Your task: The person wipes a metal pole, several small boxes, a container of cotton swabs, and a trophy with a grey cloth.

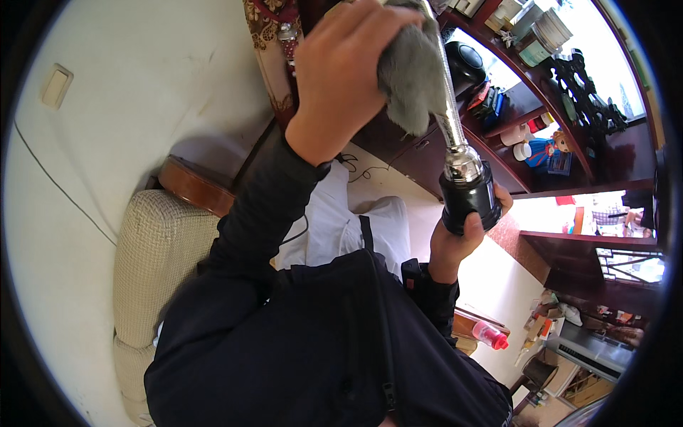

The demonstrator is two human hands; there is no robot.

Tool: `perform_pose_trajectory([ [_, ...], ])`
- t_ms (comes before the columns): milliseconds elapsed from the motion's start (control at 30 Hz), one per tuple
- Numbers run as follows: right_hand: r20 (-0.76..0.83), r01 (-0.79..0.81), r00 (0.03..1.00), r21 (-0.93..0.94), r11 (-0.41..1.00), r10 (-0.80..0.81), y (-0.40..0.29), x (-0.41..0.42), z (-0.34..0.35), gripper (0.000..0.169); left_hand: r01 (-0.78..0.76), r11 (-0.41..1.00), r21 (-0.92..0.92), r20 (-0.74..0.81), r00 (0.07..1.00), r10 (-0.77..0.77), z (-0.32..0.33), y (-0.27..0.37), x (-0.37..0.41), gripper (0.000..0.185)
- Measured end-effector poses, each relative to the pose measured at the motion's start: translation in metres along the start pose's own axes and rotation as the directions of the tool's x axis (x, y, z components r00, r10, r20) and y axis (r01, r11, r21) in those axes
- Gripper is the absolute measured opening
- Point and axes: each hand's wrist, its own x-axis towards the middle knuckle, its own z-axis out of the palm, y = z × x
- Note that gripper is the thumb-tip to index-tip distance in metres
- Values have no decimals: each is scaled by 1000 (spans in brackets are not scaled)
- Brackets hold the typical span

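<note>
My right hand grips the round black base of what looks like a trophy, its thumb in front and fingers at the far side. A shiny silver-coloured stem rises from this base and slants up past the top edge, so its upper end is hidden. At the top centre my left hand holds a bunched grey fluffy cloth against the stem. The cloth covers part of the stem and hides some fingertips.
A dark red wooden display shelf with jars, a doll and ornaments stands at the right. A beige woven sofa is at the left by the wall. A pink-capped bottle lies at the lower right. Thin cables trail on the floor.
</note>
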Motion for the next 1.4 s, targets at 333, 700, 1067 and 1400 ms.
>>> perform_pose_trajectory([
  [333, 56, 112, 993, -198, 974, -103, 2, -6, 13, 61, 1, 989, -147, 110, 994, 15, 48, 68, -48, 34],
  [700, 246, -681, 684, 553, 480, 687, -6, -8, 24, 60, -281, 933, 226, -275, 900, 338, 1, -38, -33, 34],
  [1067, 167, -710, 628, 521, 473, 760, 2, -8, 63, 53, 210, 896, -392, 101, 978, -185, 15, 41, -78, 20],
  [1400, 300, -691, 676, 576, 437, 673, 13, -18, 61, 61, 502, 160, -850, 296, 706, -643, -5, 53, -119, 55],
])
